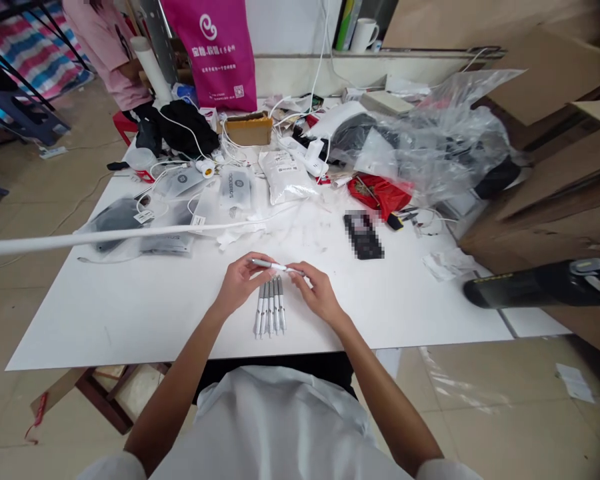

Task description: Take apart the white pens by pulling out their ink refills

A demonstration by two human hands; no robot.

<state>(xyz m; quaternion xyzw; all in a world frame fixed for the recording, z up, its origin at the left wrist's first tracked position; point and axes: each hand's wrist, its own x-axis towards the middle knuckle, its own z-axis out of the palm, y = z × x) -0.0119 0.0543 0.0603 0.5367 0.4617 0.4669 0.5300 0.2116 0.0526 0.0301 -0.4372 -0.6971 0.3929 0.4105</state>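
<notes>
A white and grey pen (279, 267) lies level between my two hands, above the white table (180, 327). My left hand (241, 283) pinches its grey end between thumb and fingers. At the pen's other end, my right hand (316, 291) has its fingers closed on it. Just below, several similar pens (269, 308) lie side by side on the table, grey ends pointing away from me and white ends towards me. My fingers cover parts of the held pen.
Across the back lie clear-bagged items (167, 240), a white parcel (286, 175), a red plastic bag (377, 193) and crumpled clear plastic (440, 140). A blurred-out dark phone-like object (364, 235) sits right of my hands. A black cylinder (535, 285) juts in from the right. Someone in pink (103, 57) stands back left.
</notes>
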